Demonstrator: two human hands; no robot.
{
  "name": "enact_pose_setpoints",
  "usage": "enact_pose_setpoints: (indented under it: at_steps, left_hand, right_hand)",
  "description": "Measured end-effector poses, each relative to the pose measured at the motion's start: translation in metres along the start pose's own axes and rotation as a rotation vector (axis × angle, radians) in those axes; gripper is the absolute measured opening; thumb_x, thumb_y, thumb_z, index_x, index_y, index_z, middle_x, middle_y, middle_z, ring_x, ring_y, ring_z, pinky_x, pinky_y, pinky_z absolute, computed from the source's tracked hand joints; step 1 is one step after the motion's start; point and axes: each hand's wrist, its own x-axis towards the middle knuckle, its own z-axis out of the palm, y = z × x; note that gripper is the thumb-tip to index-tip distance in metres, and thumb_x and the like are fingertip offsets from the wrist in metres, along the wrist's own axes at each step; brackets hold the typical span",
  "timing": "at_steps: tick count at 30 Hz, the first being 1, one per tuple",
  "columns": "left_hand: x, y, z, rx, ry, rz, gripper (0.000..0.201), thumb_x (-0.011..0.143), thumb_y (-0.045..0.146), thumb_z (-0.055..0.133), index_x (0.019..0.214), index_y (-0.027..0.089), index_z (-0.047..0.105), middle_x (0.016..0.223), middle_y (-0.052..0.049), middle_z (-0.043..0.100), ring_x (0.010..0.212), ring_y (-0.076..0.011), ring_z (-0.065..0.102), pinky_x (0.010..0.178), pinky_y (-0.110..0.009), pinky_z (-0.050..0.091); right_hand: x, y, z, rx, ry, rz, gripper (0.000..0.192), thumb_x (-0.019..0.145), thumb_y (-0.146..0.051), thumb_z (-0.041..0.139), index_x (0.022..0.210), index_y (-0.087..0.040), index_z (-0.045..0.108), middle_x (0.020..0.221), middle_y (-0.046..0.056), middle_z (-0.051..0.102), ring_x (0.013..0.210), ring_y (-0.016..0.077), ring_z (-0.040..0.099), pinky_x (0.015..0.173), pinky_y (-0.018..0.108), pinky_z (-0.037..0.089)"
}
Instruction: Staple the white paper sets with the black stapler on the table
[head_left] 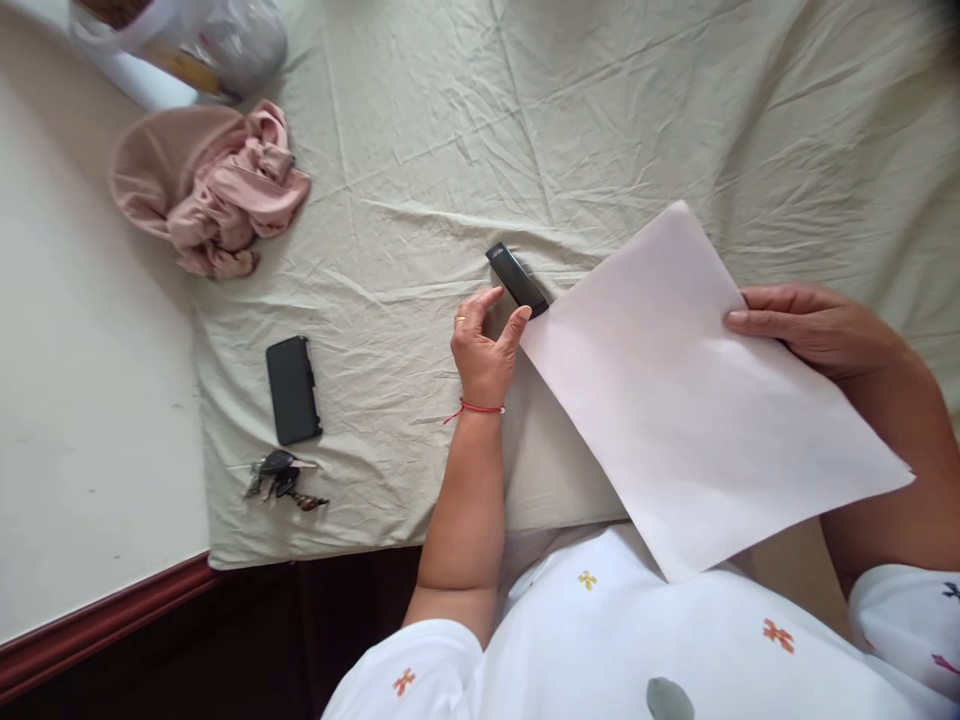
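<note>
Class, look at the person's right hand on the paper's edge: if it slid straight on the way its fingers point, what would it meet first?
Probably only more paper: the right hand points left across the sheet, towards the left hand.

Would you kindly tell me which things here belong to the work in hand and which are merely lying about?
In hand:
paper, held by the right hand
stapler at the paper's corner, in the grip of the left hand

Lying about:
phone
keys
pink cloth
plastic bag
All rest on the sheet, apart from the hands.
</note>
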Motion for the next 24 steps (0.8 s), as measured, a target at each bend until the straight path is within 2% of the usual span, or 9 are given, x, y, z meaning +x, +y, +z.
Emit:
enact_pose_setpoints:
  at_steps: [6, 9, 11, 13, 15, 18, 21, 24]
  left_hand:
    - [0.000, 0.002, 0.001, 0.015, -0.016, -0.025, 0.054, 0.084, 0.072, 0.072, 0.102, 0.021, 0.079, 0.108, -0.010, 0.079, 0.108, -0.0243, 0.069, 0.101, -0.039, 0.052]
    - [-0.001, 0.010, 0.000, -0.086, 0.036, -0.109, 0.052, 0.089, 0.072, 0.066, 0.093, 0.022, 0.080, 0.093, -0.005, 0.078, 0.086, -0.0175, 0.069, 0.078, -0.030, 0.052]
    - [-0.002, 0.017, -0.002, -0.238, 0.070, -0.208, 0.054, 0.092, 0.073, 0.061, 0.084, 0.022, 0.078, 0.076, -0.001, 0.073, 0.061, -0.0112, 0.059, 0.057, -0.026, 0.043]
    - [-0.003, 0.025, -0.006, -0.404, 0.068, -0.288, 0.060, 0.093, 0.076, 0.055, 0.077, 0.022, 0.076, 0.063, 0.001, 0.066, 0.046, -0.0074, 0.045, 0.046, -0.026, 0.032]
    - [-0.004, 0.034, -0.010, -0.516, 0.003, -0.342, 0.067, 0.094, 0.080, 0.048, 0.075, 0.022, 0.075, 0.059, 0.000, 0.065, 0.040, -0.0066, 0.039, 0.041, -0.026, 0.027]
    - [-0.007, 0.042, -0.014, -0.620, -0.165, -0.413, 0.076, 0.089, 0.088, 0.043, 0.078, 0.021, 0.077, 0.059, -0.003, 0.067, 0.037, -0.0069, 0.038, 0.036, -0.027, 0.025]
    - [-0.009, 0.042, -0.012, -0.643, -0.307, -0.460, 0.068, 0.082, 0.085, 0.061, 0.065, 0.020, 0.070, 0.050, 0.001, 0.055, 0.037, -0.0068, 0.038, 0.035, -0.026, 0.026]
    - [-0.009, 0.039, -0.010, -0.606, -0.399, -0.485, 0.055, 0.073, 0.070, 0.083, 0.059, 0.020, 0.065, 0.046, 0.004, 0.049, 0.042, -0.0077, 0.043, 0.039, -0.024, 0.035]
  right_hand:
    - [-0.004, 0.005, -0.004, -0.029, -0.009, -0.075, 0.037, 0.066, -0.038, 0.093, 0.101, -0.026, 0.084, 0.084, 0.007, 0.081, 0.059, 0.0255, 0.075, 0.048, 0.033, 0.061]
    - [-0.005, 0.006, -0.001, -0.023, 0.044, -0.131, 0.033, 0.066, -0.035, 0.092, 0.097, -0.027, 0.084, 0.086, 0.006, 0.082, 0.060, 0.0252, 0.075, 0.050, 0.035, 0.063]
    - [-0.004, 0.007, 0.002, 0.009, 0.086, -0.195, 0.028, 0.069, -0.033, 0.089, 0.095, -0.027, 0.084, 0.088, 0.006, 0.082, 0.063, 0.0239, 0.075, 0.054, 0.035, 0.063]
    - [-0.001, 0.007, 0.006, 0.050, 0.114, -0.284, 0.025, 0.070, -0.031, 0.088, 0.094, -0.027, 0.083, 0.091, 0.005, 0.082, 0.068, 0.0231, 0.076, 0.061, 0.035, 0.063]
    - [0.007, 0.009, 0.009, 0.087, 0.116, -0.375, 0.028, 0.069, -0.033, 0.089, 0.096, -0.027, 0.083, 0.095, 0.005, 0.082, 0.075, 0.0231, 0.076, 0.068, 0.036, 0.063]
    - [0.021, 0.014, 0.013, 0.090, 0.079, -0.486, 0.032, 0.072, -0.041, 0.090, 0.100, -0.027, 0.082, 0.097, 0.004, 0.081, 0.081, 0.0212, 0.075, 0.076, 0.034, 0.062]
    - [0.032, 0.019, 0.016, -0.064, 0.034, -0.567, 0.030, 0.081, -0.048, 0.085, 0.098, -0.024, 0.082, 0.095, 0.002, 0.078, 0.083, 0.0179, 0.070, 0.078, 0.028, 0.060]
    - [0.035, 0.020, 0.018, -0.203, 0.043, -0.524, 0.027, 0.081, -0.048, 0.085, 0.088, -0.023, 0.080, 0.090, 0.001, 0.074, 0.082, 0.0167, 0.064, 0.072, 0.024, 0.056]
